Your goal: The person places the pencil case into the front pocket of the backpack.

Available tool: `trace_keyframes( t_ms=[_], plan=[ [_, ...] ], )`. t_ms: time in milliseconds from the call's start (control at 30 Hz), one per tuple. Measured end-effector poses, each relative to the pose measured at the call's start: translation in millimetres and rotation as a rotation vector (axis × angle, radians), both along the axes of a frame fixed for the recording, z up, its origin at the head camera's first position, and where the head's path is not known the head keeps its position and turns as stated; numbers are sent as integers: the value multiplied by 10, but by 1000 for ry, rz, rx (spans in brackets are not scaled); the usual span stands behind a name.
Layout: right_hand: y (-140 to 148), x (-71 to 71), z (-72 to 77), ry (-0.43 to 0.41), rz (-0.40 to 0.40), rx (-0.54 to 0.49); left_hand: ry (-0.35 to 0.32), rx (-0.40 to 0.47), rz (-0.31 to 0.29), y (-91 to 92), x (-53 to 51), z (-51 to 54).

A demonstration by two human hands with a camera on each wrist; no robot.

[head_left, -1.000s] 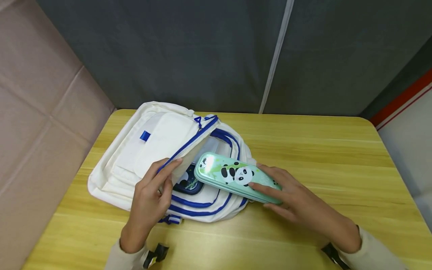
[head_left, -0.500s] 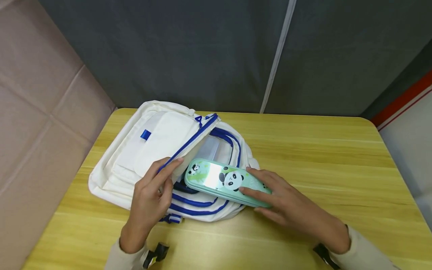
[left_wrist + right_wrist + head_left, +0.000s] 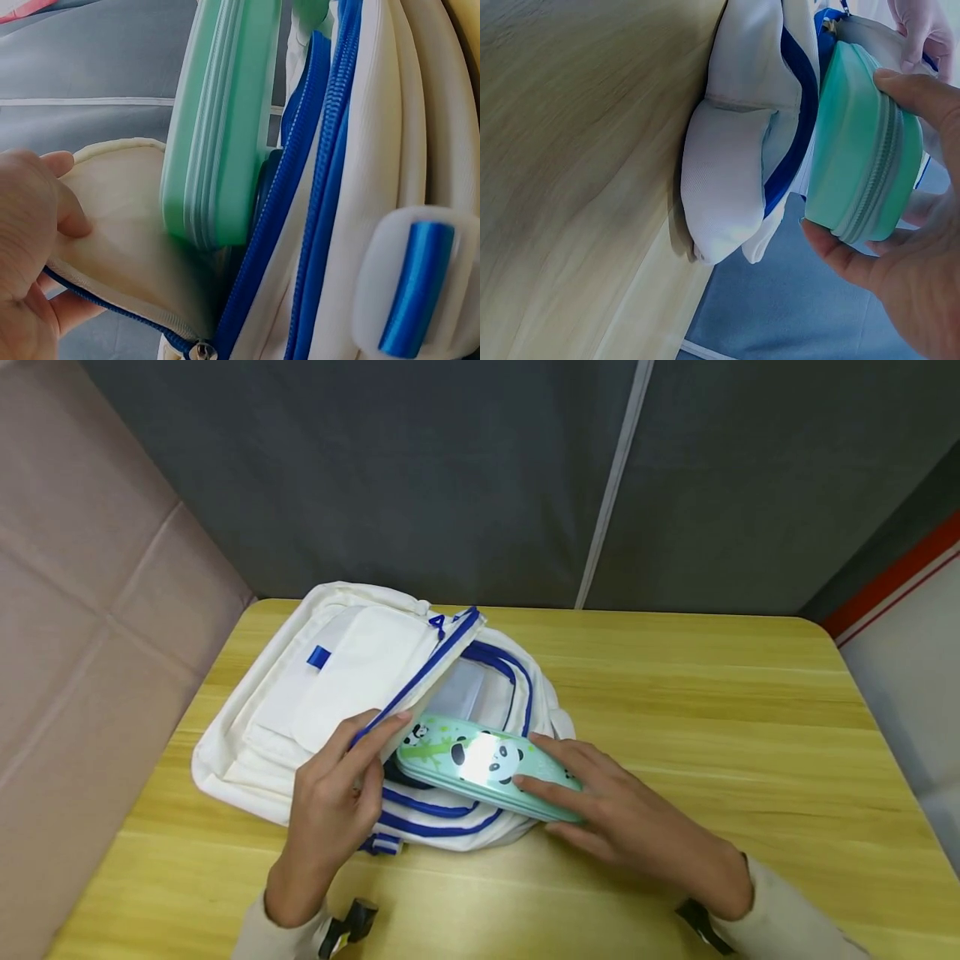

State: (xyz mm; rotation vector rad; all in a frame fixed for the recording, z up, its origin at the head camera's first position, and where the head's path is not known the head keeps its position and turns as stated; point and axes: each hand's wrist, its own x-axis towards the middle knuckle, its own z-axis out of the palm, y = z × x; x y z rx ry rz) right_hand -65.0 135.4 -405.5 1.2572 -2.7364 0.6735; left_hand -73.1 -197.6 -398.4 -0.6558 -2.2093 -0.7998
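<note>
A white backpack (image 3: pixel 360 668) with blue zippers lies on the table, its front pocket unzipped. My left hand (image 3: pixel 333 802) pinches the pocket's flap edge (image 3: pixel 124 217) and holds it folded back. In my right hand (image 3: pixel 622 810) is a mint-green zippered pencil case (image 3: pixel 480 764) with pandas on top, gripped across its near end by thumb and fingers. The case's far end sits in the pocket opening beside the flap. Under it, a dark blue item (image 3: pixel 408 774) shows only partly, and a translucent item (image 3: pixel 459 689) lies farther back in the pocket.
The wooden table (image 3: pixel 712 710) extends to the right of the backpack. Behind it hangs a dark grey curtain (image 3: pixel 375 477), and a beige padded panel (image 3: pixel 97 610) stands at the left. A buckled strap (image 3: pixel 381 843) sticks out at the backpack's near side.
My right hand has moved left with the pencil case, bringing its far end into the pocket opening and over most of the dark blue item. The left hand has stayed on the flap.
</note>
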Motion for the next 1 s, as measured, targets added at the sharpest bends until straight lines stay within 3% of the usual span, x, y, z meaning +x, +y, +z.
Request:
trace_keyframes(
  t_ms=[367, 667, 1000],
  plan=[
    [-105, -21, -26, -13, 9, -3, 30, -34, -11, 26, 15, 40],
    [-203, -31, -24, 26, 11, -14, 28, -39, -16, 35, 38, 78],
    [-361, -92, 20, 32, -3, 30, 27, -45, -58, 78, 48, 118]
  ],
)
